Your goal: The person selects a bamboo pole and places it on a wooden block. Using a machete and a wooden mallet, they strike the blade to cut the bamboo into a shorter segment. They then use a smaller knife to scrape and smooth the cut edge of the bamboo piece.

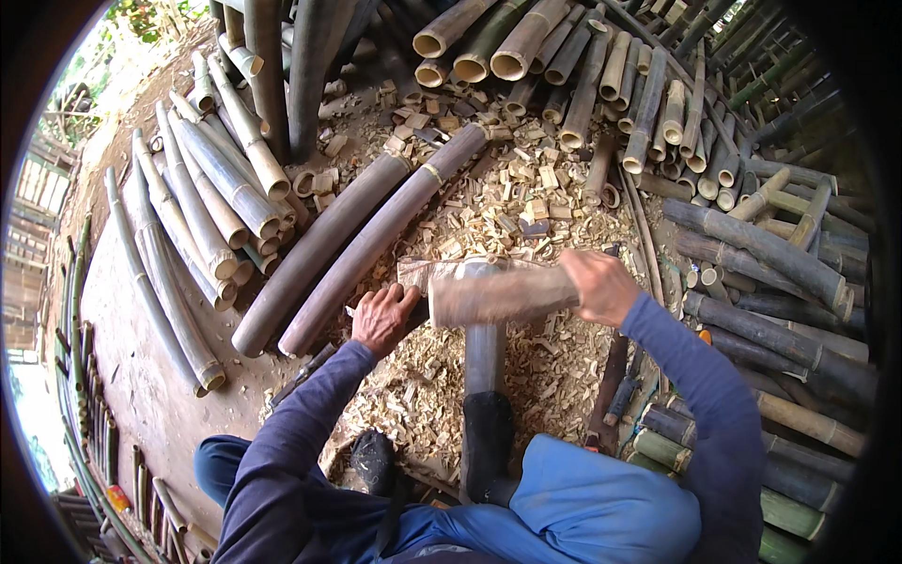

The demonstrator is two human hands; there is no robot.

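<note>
Wooden club [503, 298], blurred in outline, is held crosswise in the middle of the view, above one end of a bamboo length [484, 357]. Its narrower end is gripped by the right hand [601, 285], the fingers wrapped around it. By the left hand [381, 320], a dark bar [417, 313] is clasped in curled fingers just beside the club's thick end; whether bar and club are touching cannot be told. Behind the club, a rough pale wood piece [425, 273] is partly covered.

The bamboo length is overlapped at its near end by a dark-covered foot [489, 428]; a second foot [373, 461] is placed to the left. Pale chips [404, 399] are scattered thickly over the ground — around the feet and well beyond the hands. Two long bamboo poles [324, 249] are laid side by side, slanting, left of the chips. More cut bamboo is piled all around: a left stack [221, 202], a far stack [526, 47] and a right stack [770, 329].
</note>
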